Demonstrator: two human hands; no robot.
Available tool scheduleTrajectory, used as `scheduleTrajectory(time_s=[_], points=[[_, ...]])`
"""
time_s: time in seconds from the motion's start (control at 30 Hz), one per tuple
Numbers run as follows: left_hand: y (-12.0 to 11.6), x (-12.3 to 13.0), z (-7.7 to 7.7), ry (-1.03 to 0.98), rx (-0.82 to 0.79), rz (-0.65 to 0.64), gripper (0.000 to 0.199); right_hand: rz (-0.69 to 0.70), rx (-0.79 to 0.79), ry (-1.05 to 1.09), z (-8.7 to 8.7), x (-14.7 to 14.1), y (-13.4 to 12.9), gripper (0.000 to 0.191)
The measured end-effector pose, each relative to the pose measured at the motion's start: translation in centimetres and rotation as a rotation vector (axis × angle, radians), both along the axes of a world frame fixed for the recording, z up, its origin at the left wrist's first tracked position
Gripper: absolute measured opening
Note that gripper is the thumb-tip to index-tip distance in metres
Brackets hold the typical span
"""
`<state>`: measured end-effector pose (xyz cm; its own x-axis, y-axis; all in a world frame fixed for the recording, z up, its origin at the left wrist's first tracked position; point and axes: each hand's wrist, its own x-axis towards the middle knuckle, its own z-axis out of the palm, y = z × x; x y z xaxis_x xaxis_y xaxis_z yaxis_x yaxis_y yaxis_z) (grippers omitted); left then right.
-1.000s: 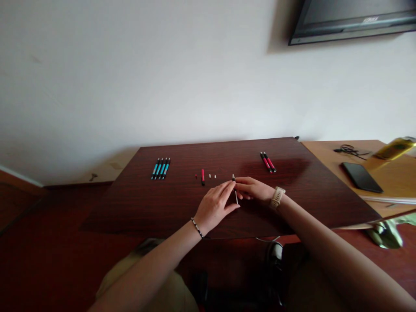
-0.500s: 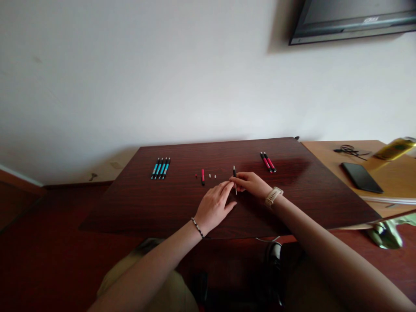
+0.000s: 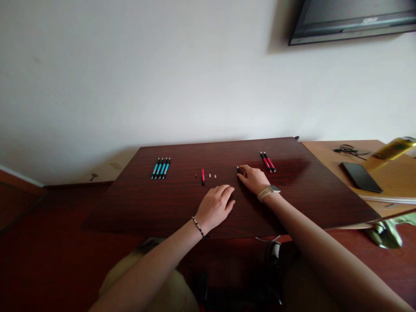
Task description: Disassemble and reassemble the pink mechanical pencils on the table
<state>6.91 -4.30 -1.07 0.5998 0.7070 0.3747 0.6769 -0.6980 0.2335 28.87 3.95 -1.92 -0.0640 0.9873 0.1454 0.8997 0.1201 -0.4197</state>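
My right hand has its fingers closed round a black pen part, whose silver tip points away from me; the rest is hidden under the hand. My left hand rests on the dark table with its fingers apart and nothing in it. Just beyond it lie a pink pen barrel with a black end, two small white pieces and a tiny red piece. Several blue pens lie side by side at the left. Two pink pens lie at the right.
A lighter wooden table adjoins on the right, bearing a black phone, a coiled black cable and a yellow can. A screen hangs on the wall at the upper right.
My right hand has moved right, away from my left hand, with the black pen part. The thin rod that showed below it is now out of sight. My left hand has barely moved.
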Motion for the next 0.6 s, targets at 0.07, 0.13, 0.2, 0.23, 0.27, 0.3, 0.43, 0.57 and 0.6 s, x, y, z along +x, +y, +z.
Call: scheduleTrajectory(time_s=[0.07, 0.13, 0.2, 0.23, 0.27, 0.3, 0.43, 0.57, 0.6], points=[[0.5, -0.4, 0.3, 0.000, 0.022, 0.009, 0.032, -0.016, -0.012, -0.023, 0.1, -0.1, 0.0, 0.036], [1.5, -1.2, 0.8, -0.014, 0.064, 0.057, 0.029, -0.027, -0.024, -0.044, 0.2, -0.2, -0.1, 0.036], [2.8, -2.4, 1.3, -0.054, 0.105, 0.164, 0.029, -0.036, -0.029, -0.058, 0.3, -0.5, -0.3, 0.036], [3.5, -3.0, 1.4, -0.075, 0.122, 0.212, 0.029, -0.041, -0.027, -0.061, 0.2, -0.6, -0.4, 0.036], [4.2, -3.7, 1.6, -0.093, 0.138, 0.248, 0.028, -0.049, -0.022, -0.061, 0.2, -0.8, -0.5, 0.035], [4.9, -4.3, 1.6, -0.107, 0.152, 0.283, 0.027, -0.058, -0.013, -0.057, 0.2, -1.0, -0.6, 0.035], [7.0, -6.0, 1.2, -0.126, 0.168, 0.348, 0.022, -0.089, 0.028, 0.007, -0.2, -1.4, -0.7, 0.039], [7.9, -6.2, 0.4, -0.122, 0.139, 0.347, 0.016, -0.118, 0.084, 0.140, -0.8, -1.0, 0.0, 0.038], [8.1, -6.1, 0.3, -0.125, 0.127, 0.344, 0.014, -0.124, 0.095, 0.177, -0.9, -0.7, 0.2, 0.037]])
